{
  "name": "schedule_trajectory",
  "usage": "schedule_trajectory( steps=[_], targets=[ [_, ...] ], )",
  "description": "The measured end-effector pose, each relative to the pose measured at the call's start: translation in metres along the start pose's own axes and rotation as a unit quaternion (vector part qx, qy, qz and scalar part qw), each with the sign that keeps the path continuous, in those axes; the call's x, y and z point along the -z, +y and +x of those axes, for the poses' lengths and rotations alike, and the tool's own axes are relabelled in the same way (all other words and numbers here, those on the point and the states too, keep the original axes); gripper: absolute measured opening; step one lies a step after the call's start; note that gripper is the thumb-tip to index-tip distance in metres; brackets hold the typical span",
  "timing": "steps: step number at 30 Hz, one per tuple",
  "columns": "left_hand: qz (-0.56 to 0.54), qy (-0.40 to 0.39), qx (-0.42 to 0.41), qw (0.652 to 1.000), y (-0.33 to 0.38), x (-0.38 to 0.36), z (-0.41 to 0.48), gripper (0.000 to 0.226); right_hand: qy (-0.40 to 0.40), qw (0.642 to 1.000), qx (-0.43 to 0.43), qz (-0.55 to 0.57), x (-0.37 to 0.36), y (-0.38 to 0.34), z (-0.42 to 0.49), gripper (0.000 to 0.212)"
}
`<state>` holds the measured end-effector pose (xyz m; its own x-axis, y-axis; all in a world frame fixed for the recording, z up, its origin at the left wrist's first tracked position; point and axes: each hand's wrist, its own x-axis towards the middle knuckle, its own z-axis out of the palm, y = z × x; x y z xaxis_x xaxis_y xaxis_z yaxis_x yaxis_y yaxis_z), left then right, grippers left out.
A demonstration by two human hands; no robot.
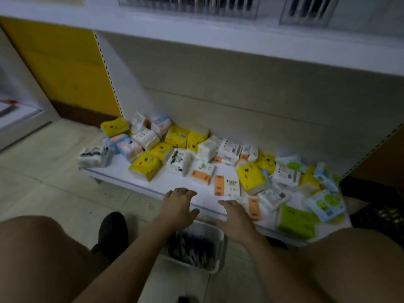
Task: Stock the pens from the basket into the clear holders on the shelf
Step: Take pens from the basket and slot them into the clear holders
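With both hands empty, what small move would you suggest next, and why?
Probably lower the right hand into the white basket and gather some pens: it and the left hand are open and hold nothing, and the pens lie in the basket just below them.

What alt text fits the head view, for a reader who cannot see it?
The left hand and right hand reach open and empty above a white basket of dark pens on the floor, at the edge of a low shelf strewn with tissue packs. Blurred clear holders stand on the shelf above.
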<state>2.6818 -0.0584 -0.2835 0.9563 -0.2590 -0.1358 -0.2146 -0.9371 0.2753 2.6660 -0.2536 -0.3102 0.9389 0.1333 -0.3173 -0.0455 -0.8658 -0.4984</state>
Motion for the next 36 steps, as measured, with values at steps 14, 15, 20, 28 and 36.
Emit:
schedule_trajectory(
  steps=[14,15,20,28,36],
  targets=[
    [-0.162,-0.25,0.167,0.94,-0.059,-0.14,-0.001,0.028,-0.234,0.966,-0.108,0.021,-0.09,0.058,0.044,0.025],
    [-0.172,-0.252,0.179,0.935,-0.065,-0.146,0.002,0.028,-0.242,0.963,-0.113,0.017,-0.092,0.059,0.049,0.028],
    [-0.209,-0.27,0.224,0.913,-0.081,-0.174,0.025,0.021,-0.272,0.954,-0.122,0.027,-0.116,0.047,0.077,0.04],
    [-0.164,-0.201,0.292,0.92,-0.094,-0.237,0.036,0.06,-0.295,0.941,-0.156,0.052,-0.165,0.051,0.097,0.035],
    [-0.182,-0.205,0.263,0.925,-0.104,-0.253,0.03,0.065,-0.281,0.939,-0.19,0.052,-0.199,0.057,0.1,0.036]
  ],
)
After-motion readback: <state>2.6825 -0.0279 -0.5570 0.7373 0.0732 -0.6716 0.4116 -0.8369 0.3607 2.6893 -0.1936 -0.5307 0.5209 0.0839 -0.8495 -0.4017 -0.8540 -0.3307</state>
